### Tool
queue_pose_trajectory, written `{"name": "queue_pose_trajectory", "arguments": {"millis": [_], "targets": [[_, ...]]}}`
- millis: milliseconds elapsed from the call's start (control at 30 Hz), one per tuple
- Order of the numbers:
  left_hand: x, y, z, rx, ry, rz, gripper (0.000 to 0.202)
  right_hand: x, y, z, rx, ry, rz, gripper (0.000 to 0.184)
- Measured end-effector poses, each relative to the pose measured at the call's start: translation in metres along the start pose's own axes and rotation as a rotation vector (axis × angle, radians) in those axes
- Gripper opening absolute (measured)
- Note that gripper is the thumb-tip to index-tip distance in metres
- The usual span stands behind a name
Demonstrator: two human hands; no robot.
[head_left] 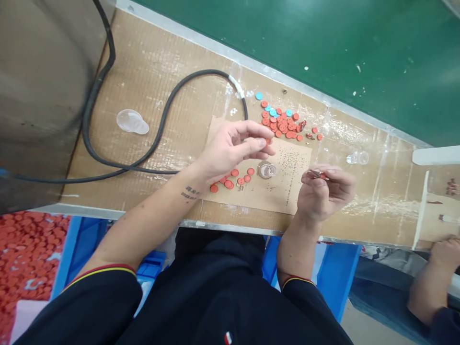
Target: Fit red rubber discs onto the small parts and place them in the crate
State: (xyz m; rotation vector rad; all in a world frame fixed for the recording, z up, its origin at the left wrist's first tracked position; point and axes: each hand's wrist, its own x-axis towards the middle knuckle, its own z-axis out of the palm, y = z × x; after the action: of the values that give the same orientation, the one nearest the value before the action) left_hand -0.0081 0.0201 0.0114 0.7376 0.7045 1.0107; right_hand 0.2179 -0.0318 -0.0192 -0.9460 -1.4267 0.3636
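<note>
My left hand (240, 143) is above the brown sheet, its fingers closed in a pinch around a small red disc (268, 142) that shows only in part. To its right, my right hand (325, 194) is closed, palm up, with a small reddish metal piece (318, 174) at the fingertips; its exact kind is unclear. Between the hands a small clear container (267, 169) stands on the cardboard sheet (273, 199), near many tiny dark specks (292, 160). A few red discs (229, 184) lie beneath my left wrist.
Beyond my hands lies a pile of red button-like discs (282, 123) with some blue discs (258, 96). A black cable (163, 120) loops across the table's left. A clear cup (357, 157) lies at right. Another person's hand (445, 253) rests at the far right edge.
</note>
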Motion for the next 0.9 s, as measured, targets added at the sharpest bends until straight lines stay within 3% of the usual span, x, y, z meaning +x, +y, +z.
{"name": "queue_pose_trajectory", "arguments": {"millis": [133,267,900], "targets": [[-0.005,-0.016,0.007,-0.046,-0.126,0.037,0.03,0.002,-0.002,0.003,0.021,-0.023,-0.001,0.01],[-0.009,-0.025,0.011,-0.077,-0.178,0.0,0.034,0.002,-0.005,0.004,0.102,-0.04,0.014,0.008],[-0.016,-0.039,0.019,-0.114,-0.187,-0.103,0.035,-0.002,-0.015,0.014,0.056,-0.013,-0.021,0.006]]}}
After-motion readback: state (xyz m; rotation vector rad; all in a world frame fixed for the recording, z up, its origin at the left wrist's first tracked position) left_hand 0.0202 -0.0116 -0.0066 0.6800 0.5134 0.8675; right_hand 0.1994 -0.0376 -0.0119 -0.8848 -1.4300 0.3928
